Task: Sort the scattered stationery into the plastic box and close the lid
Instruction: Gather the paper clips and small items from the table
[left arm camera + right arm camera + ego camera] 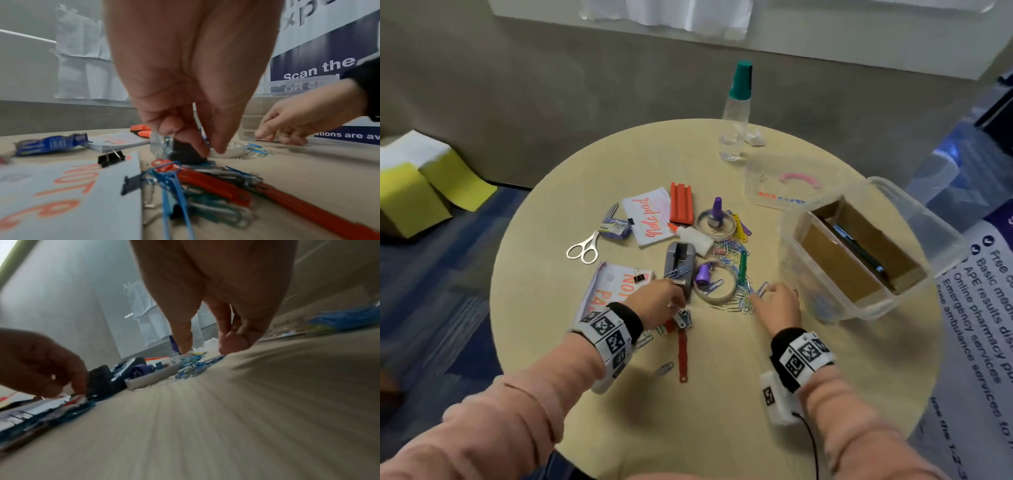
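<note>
Gathering is best done in small bunches — the left hand (659, 301) pinching the tape dispenser (680, 270), the right hand (777, 301) loosely curled over paper clips (743, 294) beside the open plastic box (859, 253) — so nothing is spilled.

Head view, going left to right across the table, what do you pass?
scissors → note pad → orange holder → green clip → plastic box

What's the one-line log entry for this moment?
left hand: pinching tape dispenser end | right hand: reaching into paper clips, grip unclear | plastic box: open | lid: off, on table
</note>
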Demonstrator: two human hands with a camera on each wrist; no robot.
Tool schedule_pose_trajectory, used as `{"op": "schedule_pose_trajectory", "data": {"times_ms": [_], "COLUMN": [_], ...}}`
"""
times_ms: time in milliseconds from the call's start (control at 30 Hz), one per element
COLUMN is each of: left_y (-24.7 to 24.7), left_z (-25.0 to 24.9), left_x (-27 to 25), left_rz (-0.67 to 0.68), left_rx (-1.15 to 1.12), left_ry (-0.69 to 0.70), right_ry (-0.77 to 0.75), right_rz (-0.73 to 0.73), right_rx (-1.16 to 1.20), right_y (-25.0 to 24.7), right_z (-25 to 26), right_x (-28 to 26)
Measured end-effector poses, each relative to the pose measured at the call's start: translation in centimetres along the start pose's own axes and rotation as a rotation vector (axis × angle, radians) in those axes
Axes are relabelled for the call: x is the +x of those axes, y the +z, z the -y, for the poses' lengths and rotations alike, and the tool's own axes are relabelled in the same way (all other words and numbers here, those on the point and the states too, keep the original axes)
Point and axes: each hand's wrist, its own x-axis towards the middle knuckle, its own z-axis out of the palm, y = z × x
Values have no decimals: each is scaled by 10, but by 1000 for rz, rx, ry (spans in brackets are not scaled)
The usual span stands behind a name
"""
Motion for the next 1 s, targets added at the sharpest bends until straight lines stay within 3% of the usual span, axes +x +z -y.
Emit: {"op": "schedule_pose_trajectory", "data": {"times_ms": [233,400,533,767,867,1000], "left_y": [18,21,24,30,36,41], "left_z": [-39,-65,-74,-80,-83,-87], "left_x": [14,38,52,69,72,76], "left_rz": [-54,-89,-89,-19,26,13], "left_rx": [-39,-92,-111,-77,59,180], "left_ry": [156,136,122,176,207,230], "right_ry": [30,82,212,254,306,347], "right_rz": [17,3,40,322,338,350], "right_rx": [-96,-61,352,1093,1215,1210], "right_y": [16,13,6,-19,-22,-22], "right_z": [14,5,-14,-29,-30,-35], "right_x": [13,9,5,-10,-15,-19]}}
